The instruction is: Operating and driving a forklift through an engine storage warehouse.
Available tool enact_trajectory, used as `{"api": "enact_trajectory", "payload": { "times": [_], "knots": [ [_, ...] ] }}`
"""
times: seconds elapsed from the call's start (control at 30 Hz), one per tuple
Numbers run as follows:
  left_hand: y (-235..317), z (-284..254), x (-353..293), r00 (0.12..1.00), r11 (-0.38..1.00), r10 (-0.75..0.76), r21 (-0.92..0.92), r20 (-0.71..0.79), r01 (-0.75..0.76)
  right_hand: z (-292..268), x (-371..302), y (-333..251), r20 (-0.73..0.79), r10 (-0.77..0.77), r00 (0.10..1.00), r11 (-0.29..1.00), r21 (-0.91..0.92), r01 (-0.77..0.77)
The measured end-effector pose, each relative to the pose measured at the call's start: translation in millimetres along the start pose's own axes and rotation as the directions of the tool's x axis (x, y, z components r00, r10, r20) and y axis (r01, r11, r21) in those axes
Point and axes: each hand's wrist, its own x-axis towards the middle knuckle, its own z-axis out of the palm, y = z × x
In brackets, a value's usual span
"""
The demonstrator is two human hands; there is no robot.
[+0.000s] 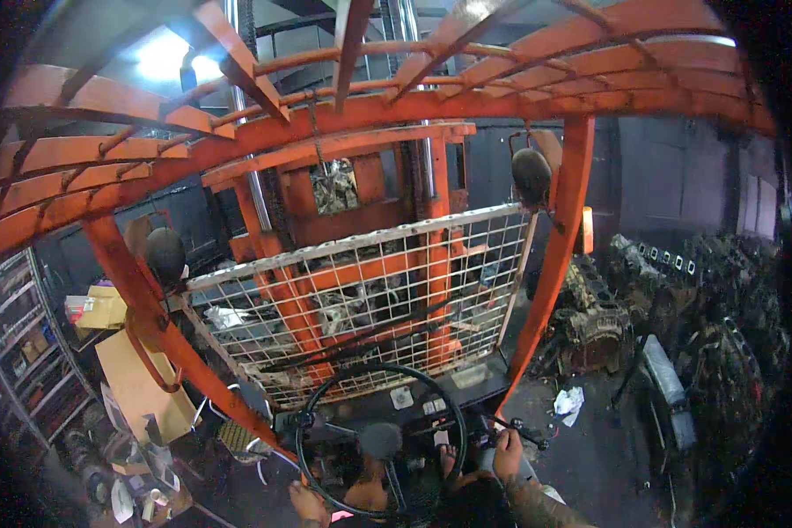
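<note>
The black steering wheel [380, 366] of a forklift stands in front of me, with a round hub at its middle. My left hand [309, 502] is closed at the lower left of its rim; the fingertips are partly hidden. To the right of the wheel, my right hand [507, 454] is curled round a control lever [500, 424] on the dash. More dark lever ends [542, 443] stick out just right of that hand. Parts of my legs and a foot [449, 459] show through and beside the wheel.
An orange overhead guard [326, 114] and its posts [550, 264] surround me. Ahead is a wire mesh screen [387, 299] before the orange mast. Cardboard boxes [145, 387] and a shelf rack [40, 352] stand left. Greasy engine blocks [594, 339] and white litter [568, 405] lie right.
</note>
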Motion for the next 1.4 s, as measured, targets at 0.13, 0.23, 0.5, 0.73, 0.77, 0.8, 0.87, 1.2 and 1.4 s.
{"api": "enact_trajectory", "payload": {
  "times": [0.13, 0.23, 0.5, 0.73, 0.77, 0.8, 0.87, 1.2, 1.4],
  "knots": [
    [94, 26, -35, 0.834, 0.818, 0.538, 0.314, -0.122, -0.482, 11, 1, -20, 0.026, -0.006, 1.0, 0.993, 0.116, 0.003],
    [133, 51, -59, 0.523, 0.336, 0.805, 0.511, 0.28, -0.791, 11, -1, -24, 0.005, 0.0, 1.0, 1.0, -0.008, 0.0],
    [37, 61, -56, 0.416, 0.119, -0.561, 0.567, 0.715, -0.815, -7, -13, -34, 0.04, 0.015, 0.999, 0.999, -0.036, -0.013],
    [-53, 55, -28, 0.443, 0.088, -0.121, 0.455, 0.888, -0.886, -6, 0, -22, 0.122, -0.145, 0.982, 0.984, 0.125, 0.13],
    [-43, 65, -32, 0.465, 0.108, -0.135, 0.48, 0.875, -0.871, -16, 5, -4, 0.155, -0.1, 0.983, 0.995, 0.011, 0.099],
    [-25, 69, -38, 0.499, 0.118, -0.152, 0.517, 0.853, -0.848, -23, 5, 4, 0.195, -0.045, 0.98, 0.994, -0.092, 0.064],
    [30, 71, -55, 0.485, 0.156, -0.11, 0.497, 0.867, -0.853, -34, 12, -25, 0.286, 0.33, 0.899, 0.915, -0.332, -0.231],
    [38, 56, -56, 0.434, 0.215, -0.25, 0.486, 0.866, -0.847, 19, 23, 37, 0.536, 0.015, 0.844, 0.976, -0.19, 0.103],
    [21, 87, -72, 0.407, 0.168, -0.133, 0.425, 0.904, -0.889, 0, 19, 181, 0.555, 0.075, 0.828, 0.959, 0.187, -0.212]
  ]
}}
